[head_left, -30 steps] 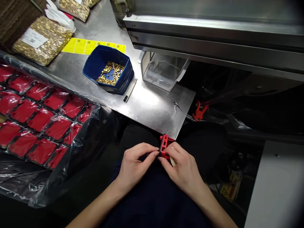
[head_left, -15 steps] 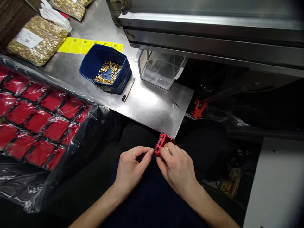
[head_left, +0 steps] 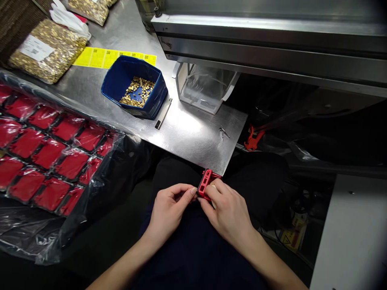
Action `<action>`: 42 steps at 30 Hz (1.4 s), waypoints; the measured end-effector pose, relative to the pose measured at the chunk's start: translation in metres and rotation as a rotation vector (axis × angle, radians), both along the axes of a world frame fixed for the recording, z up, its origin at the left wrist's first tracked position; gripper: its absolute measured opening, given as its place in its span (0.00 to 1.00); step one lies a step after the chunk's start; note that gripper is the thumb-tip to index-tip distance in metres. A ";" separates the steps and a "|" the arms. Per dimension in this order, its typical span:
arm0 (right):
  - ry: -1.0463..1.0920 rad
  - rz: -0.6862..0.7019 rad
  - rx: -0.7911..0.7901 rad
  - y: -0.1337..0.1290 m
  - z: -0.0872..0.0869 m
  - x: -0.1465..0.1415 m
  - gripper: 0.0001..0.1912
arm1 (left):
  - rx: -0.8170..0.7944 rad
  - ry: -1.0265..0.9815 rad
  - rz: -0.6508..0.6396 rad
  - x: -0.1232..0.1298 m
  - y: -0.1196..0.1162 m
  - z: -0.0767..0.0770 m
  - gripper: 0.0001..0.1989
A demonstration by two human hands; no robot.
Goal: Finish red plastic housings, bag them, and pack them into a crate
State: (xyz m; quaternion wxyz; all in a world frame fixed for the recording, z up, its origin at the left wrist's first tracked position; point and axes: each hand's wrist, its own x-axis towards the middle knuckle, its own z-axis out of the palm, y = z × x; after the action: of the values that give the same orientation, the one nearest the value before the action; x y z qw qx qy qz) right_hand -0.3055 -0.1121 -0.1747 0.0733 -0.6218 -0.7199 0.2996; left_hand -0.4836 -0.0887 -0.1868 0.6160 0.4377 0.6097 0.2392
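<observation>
Over my lap, just off the table's near corner, a red plastic part [head_left: 207, 179] with rectangular openings and a dark edge is held on its side. My right hand [head_left: 226, 203] grips it from the right, fingers curled around its lower end. On the other side, my left hand [head_left: 171, 207] is closed in a pinch, thumb and forefinger at the part's lower left edge. Whether anything small lies between those fingertips is hidden. A blue bin [head_left: 134, 86] with small brass pieces stands on the metal table [head_left: 193, 137] beyond my hands.
At left, a plastic-lined box holds rows of red parts [head_left: 50, 153]. Bags of brass pieces [head_left: 50, 50] and a yellow label strip [head_left: 99, 58] lie farther back. A clear bin [head_left: 205, 90] sits under a metal machine frame [head_left: 256, 56]. Small metal pins [head_left: 223, 132] lie near the table's corner.
The red part has turned slightly in my right hand. My left fingers have shifted a little at its lower edge; the surroundings look the same.
</observation>
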 end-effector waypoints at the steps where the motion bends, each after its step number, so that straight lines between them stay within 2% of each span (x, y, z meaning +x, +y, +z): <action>1: 0.039 -0.012 -0.026 0.001 0.001 0.001 0.04 | -0.034 -0.033 0.022 0.001 0.002 -0.001 0.11; 5: 0.117 -0.042 -0.084 0.002 0.003 0.001 0.05 | -0.071 -0.085 0.109 0.001 0.005 -0.001 0.12; 9: 0.140 -0.048 -0.116 0.002 0.005 -0.001 0.03 | -0.081 -0.179 0.033 0.000 0.000 -0.004 0.14; 11: 0.170 -0.050 -0.145 0.003 0.008 0.002 0.03 | -0.043 -0.155 0.033 -0.001 -0.002 -0.010 0.17; 13: 0.276 -0.089 -0.220 0.007 0.013 0.009 0.03 | 0.064 -0.081 0.091 -0.003 0.000 -0.017 0.19; 15: 0.518 -0.128 -0.350 0.013 0.016 0.020 0.07 | 0.098 -0.128 0.117 -0.005 0.004 -0.022 0.25; 16: 0.684 -0.138 -0.423 0.016 0.016 0.026 0.10 | 0.034 -0.243 0.093 -0.006 0.006 -0.022 0.30; 18: 1.005 -0.144 -0.545 0.021 0.012 0.037 0.18 | -0.230 -0.596 0.008 -0.004 0.008 -0.020 0.38; 20: 1.166 -0.180 -0.628 0.021 0.006 0.044 0.26 | -0.487 -0.901 -0.023 -0.001 0.005 -0.017 0.39; 22: 1.111 -0.256 -0.655 0.014 -0.002 0.048 0.30 | -0.605 -1.031 0.044 0.001 -0.002 -0.015 0.33; 24: 0.949 -0.392 -0.617 0.001 -0.007 0.048 0.31 | -0.647 -1.032 0.130 0.002 -0.008 -0.016 0.27; 26: 0.837 -0.578 -0.562 -0.017 -0.010 0.048 0.28 | -0.672 -0.993 0.183 0.000 -0.013 -0.018 0.25; 29: 0.889 -0.761 -0.626 -0.048 -0.009 0.048 0.22 | -0.649 -0.960 0.176 -0.006 -0.014 -0.019 0.26; 32: 0.936 -0.729 -0.694 -0.073 -0.008 0.048 0.17 | -0.617 -0.987 0.124 -0.013 -0.013 -0.017 0.24; 34: 0.868 -0.662 -0.665 -0.082 -0.008 0.048 0.17 | -0.608 -0.990 0.163 -0.017 -0.011 -0.016 0.24; 36: 0.817 -0.594 -0.633 -0.080 -0.010 0.046 0.21 | -0.569 -0.976 0.264 -0.019 -0.009 -0.013 0.28; 38: 0.861 -0.548 -0.631 -0.068 -0.014 0.039 0.27 | -0.473 -0.942 0.352 -0.017 -0.006 -0.009 0.35; 40: 0.989 -0.501 -0.663 -0.048 -0.017 0.030 0.31 | -0.339 -0.877 0.358 -0.013 -0.005 -0.003 0.41; 42: 1.134 -0.491 -0.719 -0.027 -0.017 0.023 0.30 | -0.217 -0.771 0.293 -0.011 -0.008 0.004 0.45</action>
State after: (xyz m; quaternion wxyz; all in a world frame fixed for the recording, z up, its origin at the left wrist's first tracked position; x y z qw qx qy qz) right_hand -0.2829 -0.1388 -0.1918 0.2921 -0.5000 -0.2669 0.7703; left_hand -0.4942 -0.0967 -0.1825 0.8009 0.1573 0.4123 0.4048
